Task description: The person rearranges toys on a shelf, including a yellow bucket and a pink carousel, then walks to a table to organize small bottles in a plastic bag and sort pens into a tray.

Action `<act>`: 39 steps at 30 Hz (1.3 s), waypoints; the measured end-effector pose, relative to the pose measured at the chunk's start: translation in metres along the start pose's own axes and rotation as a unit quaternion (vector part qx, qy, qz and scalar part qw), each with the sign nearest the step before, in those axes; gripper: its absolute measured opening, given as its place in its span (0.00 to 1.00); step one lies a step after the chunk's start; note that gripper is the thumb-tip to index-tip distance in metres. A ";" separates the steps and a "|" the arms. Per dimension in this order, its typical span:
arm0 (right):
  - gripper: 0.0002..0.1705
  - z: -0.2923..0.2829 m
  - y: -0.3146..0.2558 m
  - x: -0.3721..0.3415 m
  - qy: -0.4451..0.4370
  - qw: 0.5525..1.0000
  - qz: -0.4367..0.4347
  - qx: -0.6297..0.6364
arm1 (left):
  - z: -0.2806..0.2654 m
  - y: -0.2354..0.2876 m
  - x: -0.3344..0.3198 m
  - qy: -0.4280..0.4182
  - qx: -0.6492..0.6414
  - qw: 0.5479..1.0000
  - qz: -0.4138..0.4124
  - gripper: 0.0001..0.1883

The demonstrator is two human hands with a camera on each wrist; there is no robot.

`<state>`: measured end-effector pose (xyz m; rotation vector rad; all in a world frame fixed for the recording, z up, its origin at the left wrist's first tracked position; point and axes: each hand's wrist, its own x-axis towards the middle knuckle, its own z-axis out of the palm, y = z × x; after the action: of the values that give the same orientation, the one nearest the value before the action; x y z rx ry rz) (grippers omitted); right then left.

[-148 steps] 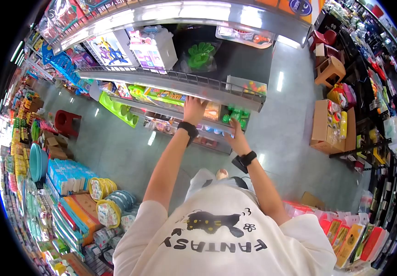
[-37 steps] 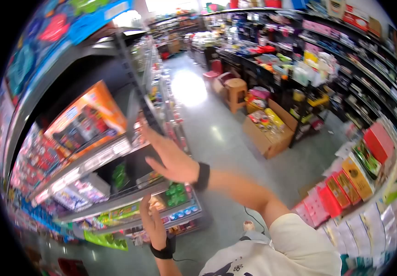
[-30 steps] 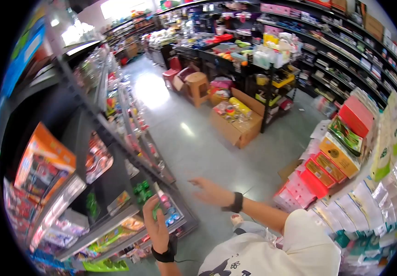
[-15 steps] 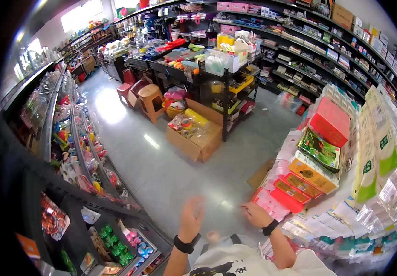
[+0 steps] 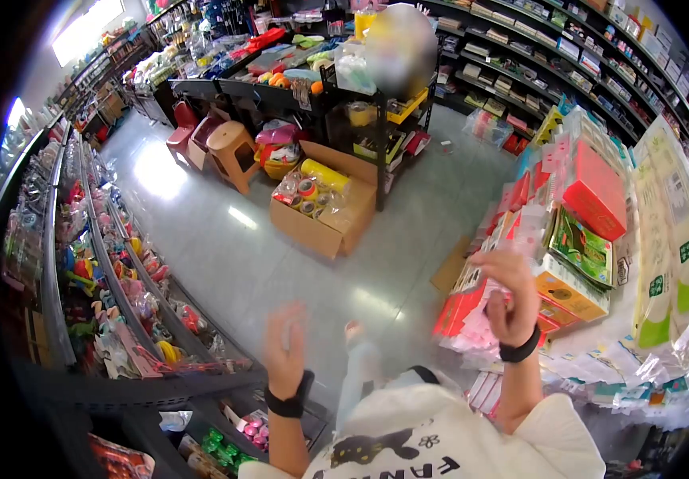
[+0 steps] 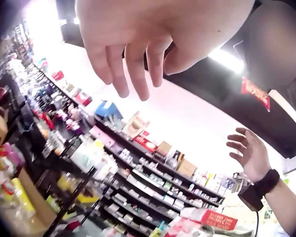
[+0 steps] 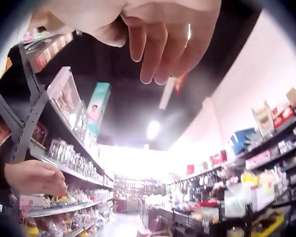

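To your right, out in front of the body, locate the right hand [image 5: 518, 297]: fingers loosely curved, nothing gripped. Opposite, the left hand [image 5: 283, 355] is raised, its fingers relaxed and apart from any item; it is empty and blurred in the head view. Both hands are open.

Take the right hand as the reference. The nearest goods are the stacked packages on its side. The yellow box [image 5: 574, 289] lies just beyond its outer edge, to the right. Its long axis runs obliquely, from upper left beside the fingers to lower right, away from the hand. Contact cannot be confirmed: hand and stack overlap in the head view, and depth is not clear.

Above the yellow box, the green packet [image 5: 584, 249] lies at a similar slant. Farther out, the red box [image 5: 597, 191] slopes the same way. White-and-green packs [image 5: 652, 291] flank the stack on its outer side.

Note the offset: the right hand is near the stack; the left hand is well apart from it, across the aisle floor [image 5: 236, 263]. The shelving frame [image 5: 121, 389] lies on the left hand's outer side.

Forward of both hands, between their lines of reach, the open carton [image 5: 303, 230] stands on the floor, well apart from either hand
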<state>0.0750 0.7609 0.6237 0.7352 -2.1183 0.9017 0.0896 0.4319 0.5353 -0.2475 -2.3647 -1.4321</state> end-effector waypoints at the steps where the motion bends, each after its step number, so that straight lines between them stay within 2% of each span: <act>1: 0.12 0.005 -0.005 0.026 0.018 0.999 -0.035 0.000 | -0.009 0.005 0.022 0.018 -0.030 0.999 0.042 0.10; 5: 0.08 0.037 -0.025 0.104 0.085 0.982 -0.169 -0.005 | -0.044 0.028 0.105 0.076 -0.122 0.963 0.227 0.08; 7: 0.08 0.065 -0.032 0.134 0.146 0.964 -0.217 0.042 | -0.059 0.041 0.133 0.095 -0.141 0.940 0.296 0.05; 9: 0.09 0.085 -0.036 0.158 0.145 0.961 -0.231 0.041 | -0.069 0.048 0.149 0.093 -0.184 0.911 0.356 0.03; 11: 0.12 0.095 -0.049 0.184 0.090 0.967 -0.238 -0.001 | -0.076 0.052 0.165 0.087 -0.217 0.878 0.417 0.04; 13: 0.09 0.110 -0.049 0.199 0.116 0.946 -0.304 0.017 | -0.088 0.059 0.183 0.065 -0.222 0.850 0.473 0.06; 14: 0.07 0.118 -0.040 0.203 0.166 0.919 -0.353 0.051 | -0.094 0.063 0.192 0.052 -0.223 0.838 0.495 0.07; 15: 0.07 0.111 -0.034 0.206 0.120 0.910 -0.389 0.083 | -0.100 0.068 0.201 0.040 -0.221 0.830 0.511 0.08; 16: 0.14 0.105 -0.029 0.210 0.070 0.897 -0.421 0.116 | -0.104 0.071 0.210 0.028 -0.222 0.823 0.522 0.09; 21: 0.11 0.091 -0.028 0.220 0.061 0.899 -0.426 0.081 | -0.121 0.076 0.237 -0.010 -0.212 0.804 0.556 0.15; 25: 0.09 0.093 -0.011 0.228 0.054 0.902 -0.421 0.078 | -0.107 0.075 0.258 -0.011 -0.219 0.798 0.561 0.13; 32: 0.05 0.092 0.046 0.239 0.035 0.914 -0.400 0.051 | -0.059 0.069 0.301 -0.032 -0.220 0.799 0.559 0.11; 39: 0.03 0.073 0.138 0.254 0.018 0.928 -0.372 0.019 | 0.018 0.053 0.376 -0.062 -0.232 0.791 0.563 0.09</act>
<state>-0.2003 0.7306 0.7339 1.3966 -1.5732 0.5200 -0.2423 0.4589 0.7192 -1.5872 -1.3072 -1.2589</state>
